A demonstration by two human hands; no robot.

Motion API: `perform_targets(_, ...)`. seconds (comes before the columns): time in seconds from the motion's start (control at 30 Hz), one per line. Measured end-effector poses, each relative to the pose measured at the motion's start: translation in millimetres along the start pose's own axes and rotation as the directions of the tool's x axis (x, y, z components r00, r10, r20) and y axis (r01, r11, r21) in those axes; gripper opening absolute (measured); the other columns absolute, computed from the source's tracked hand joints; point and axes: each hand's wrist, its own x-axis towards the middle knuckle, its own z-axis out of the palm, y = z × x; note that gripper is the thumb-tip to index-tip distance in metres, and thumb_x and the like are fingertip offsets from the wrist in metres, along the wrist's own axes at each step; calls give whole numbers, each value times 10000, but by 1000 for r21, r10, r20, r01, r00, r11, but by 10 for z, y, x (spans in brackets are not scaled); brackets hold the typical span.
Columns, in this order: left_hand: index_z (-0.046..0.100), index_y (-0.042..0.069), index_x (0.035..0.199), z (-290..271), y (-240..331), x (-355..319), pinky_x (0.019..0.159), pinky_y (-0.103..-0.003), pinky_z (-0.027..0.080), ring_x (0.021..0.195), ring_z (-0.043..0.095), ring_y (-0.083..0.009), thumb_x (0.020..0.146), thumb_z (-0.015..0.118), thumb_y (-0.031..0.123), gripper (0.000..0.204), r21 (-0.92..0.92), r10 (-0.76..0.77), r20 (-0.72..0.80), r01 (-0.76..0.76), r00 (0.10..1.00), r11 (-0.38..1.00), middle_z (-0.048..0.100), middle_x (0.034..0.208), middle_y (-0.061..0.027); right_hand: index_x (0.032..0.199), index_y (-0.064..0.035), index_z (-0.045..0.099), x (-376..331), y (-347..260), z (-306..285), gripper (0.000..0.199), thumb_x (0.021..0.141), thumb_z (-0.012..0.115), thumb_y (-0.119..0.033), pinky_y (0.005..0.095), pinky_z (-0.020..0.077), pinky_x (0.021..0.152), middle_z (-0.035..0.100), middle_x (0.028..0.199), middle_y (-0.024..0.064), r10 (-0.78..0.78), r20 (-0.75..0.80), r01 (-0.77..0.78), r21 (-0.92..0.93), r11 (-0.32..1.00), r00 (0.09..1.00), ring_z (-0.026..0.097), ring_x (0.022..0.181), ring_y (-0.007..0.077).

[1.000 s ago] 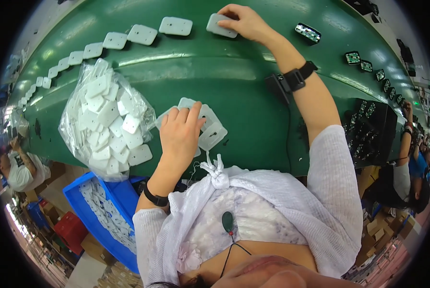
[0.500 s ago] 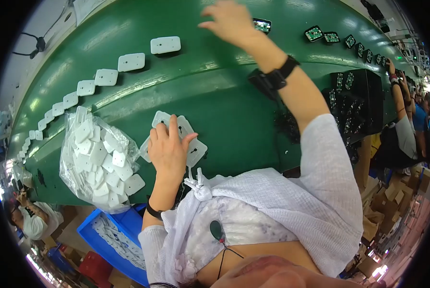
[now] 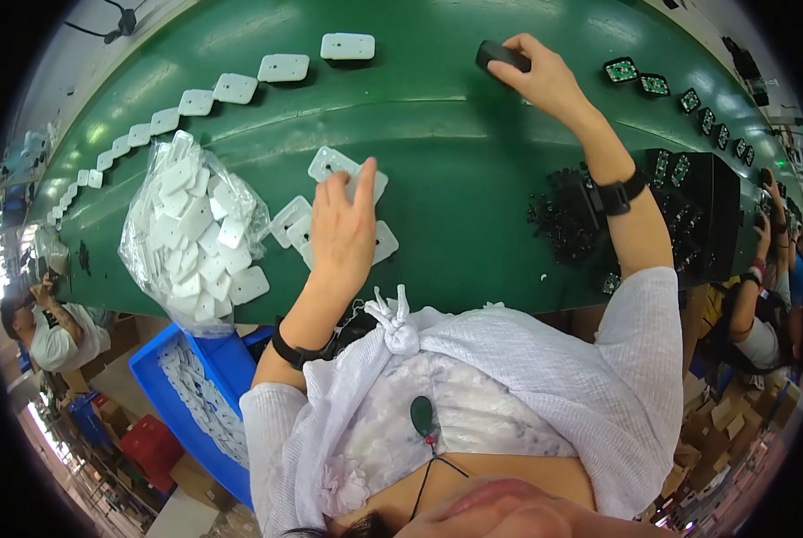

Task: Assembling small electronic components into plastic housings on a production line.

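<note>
Head view: fingers (image 3: 527,45) of the right hand (image 3: 552,85) grip a black case (image 3: 488,56); white plates (image 3: 323,159) lie under the left hand (image 3: 343,233), finger hold unclear.

I'm standing in a factory workshop: rows of matching white plates (image 3: 283,68) and circuit boards (image 3: 620,70) line the long green counter (image 3: 455,179), a blue bin (image 3: 227,368) sits below one edge, other people (image 3: 68,336) are along that edge, and cardboard boxes (image 3: 731,414) lie below it.
</note>
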Motion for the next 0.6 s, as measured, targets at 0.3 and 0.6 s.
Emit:
perform_targets(0.3, 517, 65, 1313, 317, 252, 447, 938, -424, 433, 1099, 518, -325, 741, 583, -54, 588, -257, 346, -71, -352, 936, 900, 538, 1161, -139, 1220, -69, 617, -505, 190, 189, 450, 866, 707, -331, 327, 480, 880, 629, 1079, 73, -143, -63, 133, -135, 982, 988, 607, 1007, 232)
perform_targets(0.6, 509, 54, 1311, 285, 129, 422, 1004, -435, 413, 1178, 515, -333, 776, 623, -47, 556, -404, 237, -139, -274, 961, 873, 543, 1268, -143, 1205, -32, 594, -848, -118, 384, 401, 826, 712, -89, 370, 484, 931, 627, 1190, 132, -446, -84, 448, 0, 894, 891, 592, 1094, 308)
